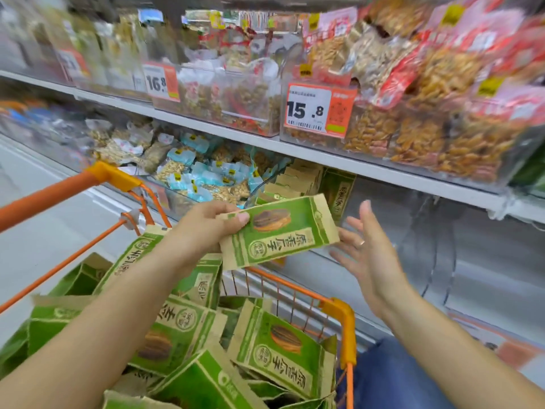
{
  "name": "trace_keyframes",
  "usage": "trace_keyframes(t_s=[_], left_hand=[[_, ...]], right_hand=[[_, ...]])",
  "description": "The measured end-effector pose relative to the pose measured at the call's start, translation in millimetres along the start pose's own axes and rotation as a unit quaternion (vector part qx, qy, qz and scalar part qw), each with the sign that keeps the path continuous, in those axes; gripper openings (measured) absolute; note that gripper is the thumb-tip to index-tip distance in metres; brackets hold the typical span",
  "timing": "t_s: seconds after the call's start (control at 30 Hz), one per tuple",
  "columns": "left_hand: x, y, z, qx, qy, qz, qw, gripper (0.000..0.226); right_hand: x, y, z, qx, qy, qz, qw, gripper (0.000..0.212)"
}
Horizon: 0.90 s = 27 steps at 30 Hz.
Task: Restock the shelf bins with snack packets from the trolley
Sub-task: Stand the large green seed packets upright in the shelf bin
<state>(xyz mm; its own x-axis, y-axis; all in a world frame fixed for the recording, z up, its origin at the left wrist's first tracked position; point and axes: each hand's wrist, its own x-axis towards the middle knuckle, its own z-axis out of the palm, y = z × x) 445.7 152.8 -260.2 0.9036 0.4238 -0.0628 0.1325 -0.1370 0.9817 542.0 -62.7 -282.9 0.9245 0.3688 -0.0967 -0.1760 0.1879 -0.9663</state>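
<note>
Left hand [206, 228] pinches a green snack packet [280, 234] above the trolley [339, 314], right hand [365, 255] open beside it, and that thin corner pinch could slip before reaching the shelf bin [298, 184].

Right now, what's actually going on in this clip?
A person is restocking a shop shelf from an orange trolley piled with green snack packets. The left hand pinches one green packet at its end and holds it above the trolley, toward the lower shelf, where matching green packets already stand in a bin. The right hand is open beside the held packet, fingers at or near its far edge. The packet is not yet in the bin.
</note>
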Motion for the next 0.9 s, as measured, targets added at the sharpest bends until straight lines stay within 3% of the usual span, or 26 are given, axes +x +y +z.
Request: trace_keyframes(t_s=[0.07, 0.13, 0.2, 0.23, 0.3, 0.33, 0.37, 0.57, 0.67, 0.77, 0.83, 0.9], left_hand=[[-1, 1, 13, -0.056, -0.009, -0.019, 0.998, 0.006], [1, 1, 29, -0.045, -0.048, -0.022, 0.998, 0.006], [3, 1, 41, 0.035, -0.077, 0.001, 0.996, 0.015], [6, 1, 43, 0.137, -0.069, 0.043, 0.987, 0.022], [14, -3, 41, 0.385, -0.022, 0.161, 0.909, 0.039], [18, -6, 38, 0.445, -0.001, 0.204, 0.872, 0.046], [23, -11, 36, 0.464, 0.008, 0.218, 0.858, 0.052], [44, -53, 38, 0.521, -0.021, 0.152, 0.840, 0.073], [45, -55, 39, 0.496, -0.001, 0.164, 0.853, 0.074], [45, -58, 41, 0.488, 0.004, 0.163, 0.857, 0.073], [45, -59, 42, 0.498, 0.001, 0.164, 0.851, 0.073], [46, -60, 43, 0.512, 0.003, 0.163, 0.843, 0.073]], right_hand=[[-7, 3, 9, 0.013, -0.084, 0.062, 0.994, 0.064], [-8, 8, 17, 0.013, -0.125, 0.089, 0.988, 0.039], [-1, 13, 18, -0.001, -0.110, 0.089, 0.990, 0.017], [4, 14, 16, -0.004, -0.088, 0.089, 0.992, 0.013], [18, 13, 7, 0.005, -0.034, 0.097, 0.995, 0.011], [25, 13, 2, 0.010, -0.005, 0.105, 0.994, 0.011], [33, 12, -3, 0.018, 0.021, 0.115, 0.993, 0.012], [88, 8, -19, -0.010, 0.125, 0.151, 0.981, 0.015], [132, 6, -26, -0.061, 0.143, 0.162, 0.975, 0.020], [169, 13, -28, -0.151, 0.154, 0.139, 0.966, 0.004], [191, 20, -29, -0.216, 0.155, 0.117, 0.957, 0.024], [210, 28, -30, -0.255, 0.160, 0.105, 0.948, 0.024]])
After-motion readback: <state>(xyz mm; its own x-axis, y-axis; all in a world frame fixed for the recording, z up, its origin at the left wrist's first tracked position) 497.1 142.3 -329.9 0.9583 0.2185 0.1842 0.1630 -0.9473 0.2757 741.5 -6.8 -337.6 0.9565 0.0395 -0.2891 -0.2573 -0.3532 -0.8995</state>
